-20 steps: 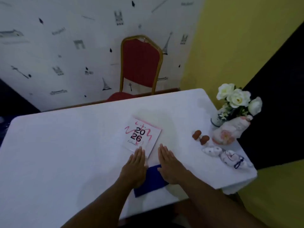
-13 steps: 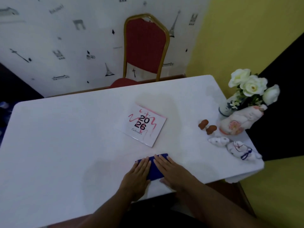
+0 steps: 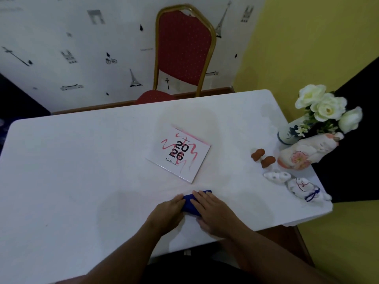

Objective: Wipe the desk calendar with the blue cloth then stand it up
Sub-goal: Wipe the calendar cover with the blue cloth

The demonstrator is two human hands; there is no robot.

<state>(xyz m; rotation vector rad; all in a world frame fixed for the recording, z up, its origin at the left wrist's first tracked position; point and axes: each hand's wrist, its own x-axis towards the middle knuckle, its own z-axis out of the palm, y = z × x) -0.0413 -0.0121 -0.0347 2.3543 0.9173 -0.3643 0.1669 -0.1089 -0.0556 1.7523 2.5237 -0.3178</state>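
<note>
Both hands on the blue cloth (image 3: 189, 203) now: left hand (image 3: 166, 214) curled round its edge, right hand (image 3: 213, 214) flat on top. Cloth-gathering step, I'd say. Calendar (image 3: 180, 153) lies flat just beyond on the surface (image 3: 82, 171), unwiped; next, carry the cloth forward onto it.

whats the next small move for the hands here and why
Probably lift the folded blue cloth and carry it forward onto the white 2026 desk calendar. Both the left hand and right hand rest on the cloth near the white table's front edge, while the calendar lies flat just beyond, untouched.
</note>
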